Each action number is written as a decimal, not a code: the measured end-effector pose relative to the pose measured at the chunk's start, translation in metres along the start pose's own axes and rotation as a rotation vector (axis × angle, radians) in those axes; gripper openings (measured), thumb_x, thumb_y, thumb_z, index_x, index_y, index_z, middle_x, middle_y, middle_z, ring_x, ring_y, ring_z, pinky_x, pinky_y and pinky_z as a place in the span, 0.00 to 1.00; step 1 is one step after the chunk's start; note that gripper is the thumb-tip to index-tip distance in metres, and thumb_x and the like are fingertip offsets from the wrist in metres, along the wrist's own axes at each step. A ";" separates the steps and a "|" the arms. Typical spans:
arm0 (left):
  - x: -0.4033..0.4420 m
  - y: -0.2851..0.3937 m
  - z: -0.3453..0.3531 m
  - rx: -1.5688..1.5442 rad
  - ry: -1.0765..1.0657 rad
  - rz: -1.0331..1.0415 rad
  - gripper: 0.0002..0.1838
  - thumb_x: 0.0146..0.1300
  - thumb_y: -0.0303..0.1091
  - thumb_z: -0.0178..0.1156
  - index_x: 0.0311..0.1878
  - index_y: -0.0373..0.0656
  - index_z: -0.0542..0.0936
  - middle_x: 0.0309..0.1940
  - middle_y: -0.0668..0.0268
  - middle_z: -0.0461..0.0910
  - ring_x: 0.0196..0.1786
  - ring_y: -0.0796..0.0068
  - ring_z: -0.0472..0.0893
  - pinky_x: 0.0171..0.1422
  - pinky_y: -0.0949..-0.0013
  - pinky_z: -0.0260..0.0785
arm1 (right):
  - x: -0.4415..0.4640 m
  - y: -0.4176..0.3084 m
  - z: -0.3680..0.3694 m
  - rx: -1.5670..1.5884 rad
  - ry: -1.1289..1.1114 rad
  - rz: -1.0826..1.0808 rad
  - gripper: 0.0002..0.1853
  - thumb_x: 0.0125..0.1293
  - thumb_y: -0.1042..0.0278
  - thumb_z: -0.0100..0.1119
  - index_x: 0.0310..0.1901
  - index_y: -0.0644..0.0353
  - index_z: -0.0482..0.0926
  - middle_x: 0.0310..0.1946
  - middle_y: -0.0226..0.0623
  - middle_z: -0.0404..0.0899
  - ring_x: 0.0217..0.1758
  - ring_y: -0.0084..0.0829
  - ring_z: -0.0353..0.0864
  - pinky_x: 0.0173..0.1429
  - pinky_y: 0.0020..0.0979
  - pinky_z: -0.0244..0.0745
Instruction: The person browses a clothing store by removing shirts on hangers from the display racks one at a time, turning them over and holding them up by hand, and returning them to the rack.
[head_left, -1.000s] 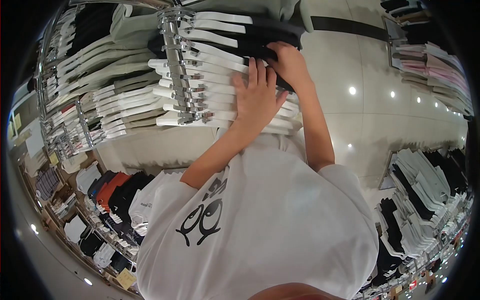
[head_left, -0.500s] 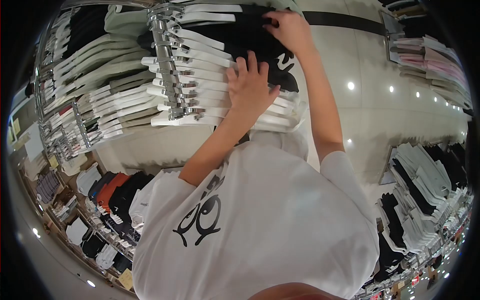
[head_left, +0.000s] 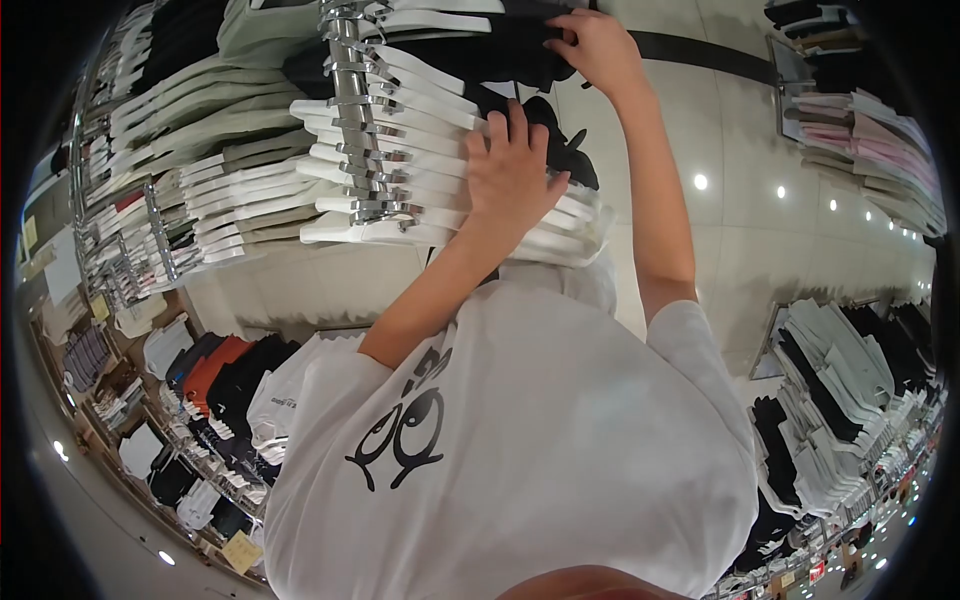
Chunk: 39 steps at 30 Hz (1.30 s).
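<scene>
My left hand (head_left: 512, 178) lies across the row of white hangers (head_left: 425, 168) with its fingers spread. A bunched black garment (head_left: 555, 150) hangs just beyond its fingertips. Farther out, my right hand (head_left: 603, 52) has thumb and fingertips pinched on the edge of a black shirt (head_left: 480, 58). That shirt hangs toward the far part of the same rail. White garments (head_left: 575, 225) show below my left hand, near my body. Parts of the hangers under my left palm are hidden.
A chrome rail (head_left: 350, 110) carries the hangers' hooks. Pale grey-green garments (head_left: 190, 120) hang to its left. Other clothing racks (head_left: 835, 400) stand to the right, and a rack with an orange garment (head_left: 215, 372) is at lower left. The tiled floor (head_left: 740, 240) reflects lights.
The black shirt has drawn apart from the bunched black garment near my left hand, opening a gap. My right hand has shifted slightly right; my left hand keeps its place on the hangers.
</scene>
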<state>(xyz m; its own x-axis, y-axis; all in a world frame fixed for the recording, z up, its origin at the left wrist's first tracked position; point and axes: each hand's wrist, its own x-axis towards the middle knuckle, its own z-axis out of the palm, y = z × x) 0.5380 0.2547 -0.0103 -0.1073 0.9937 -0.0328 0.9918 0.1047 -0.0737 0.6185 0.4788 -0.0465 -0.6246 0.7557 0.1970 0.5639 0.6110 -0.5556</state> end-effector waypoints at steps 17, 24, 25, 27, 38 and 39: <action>0.017 0.002 -0.010 -0.056 0.134 -0.050 0.49 0.64 0.59 0.70 0.83 0.46 0.65 0.61 0.56 0.77 0.60 0.51 0.73 0.55 0.45 0.65 | -0.035 -0.009 0.009 -0.010 0.130 -0.042 0.18 0.57 0.63 0.79 0.50 0.53 0.91 0.41 0.36 0.88 0.53 0.46 0.87 0.57 0.46 0.83; 0.024 0.002 -0.005 -0.102 0.103 -0.089 0.38 0.66 0.58 0.68 0.71 0.41 0.78 0.54 0.60 0.75 0.58 0.53 0.72 0.54 0.45 0.67 | -0.018 -0.004 0.007 -0.037 0.189 0.082 0.16 0.59 0.57 0.76 0.49 0.50 0.92 0.45 0.37 0.91 0.48 0.48 0.89 0.54 0.45 0.85; 0.023 0.002 -0.005 -0.093 0.100 -0.084 0.36 0.66 0.59 0.68 0.68 0.40 0.80 0.55 0.60 0.75 0.59 0.53 0.72 0.54 0.44 0.67 | -0.012 -0.006 0.004 -0.094 0.176 0.101 0.16 0.59 0.57 0.76 0.49 0.49 0.92 0.45 0.38 0.91 0.48 0.48 0.89 0.55 0.45 0.85; 0.022 0.003 -0.005 -0.095 0.113 -0.083 0.36 0.66 0.59 0.69 0.67 0.40 0.80 0.55 0.60 0.75 0.59 0.53 0.72 0.54 0.44 0.67 | -0.008 -0.007 0.002 -0.152 0.164 0.112 0.17 0.59 0.57 0.76 0.49 0.48 0.92 0.46 0.40 0.91 0.48 0.47 0.89 0.56 0.45 0.85; 0.021 0.000 -0.007 -0.113 0.131 -0.083 0.31 0.62 0.57 0.70 0.56 0.41 0.82 0.53 0.60 0.74 0.58 0.53 0.71 0.53 0.42 0.67 | -0.008 -0.078 0.032 0.060 0.091 0.021 0.18 0.67 0.51 0.71 0.51 0.52 0.86 0.50 0.38 0.88 0.52 0.52 0.87 0.52 0.48 0.84; 0.020 0.000 -0.009 -0.089 0.156 -0.076 0.31 0.63 0.58 0.70 0.57 0.40 0.82 0.54 0.60 0.74 0.58 0.53 0.71 0.54 0.42 0.68 | -0.010 -0.084 0.019 0.042 0.125 0.037 0.18 0.67 0.52 0.71 0.52 0.52 0.86 0.50 0.37 0.88 0.51 0.51 0.87 0.51 0.48 0.83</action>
<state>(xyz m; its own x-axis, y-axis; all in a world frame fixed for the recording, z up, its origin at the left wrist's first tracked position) 0.5366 0.2750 -0.0023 -0.1769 0.9762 0.1251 0.9842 0.1760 0.0183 0.5671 0.4152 -0.0167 -0.5301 0.8025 0.2738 0.5606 0.5739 -0.5969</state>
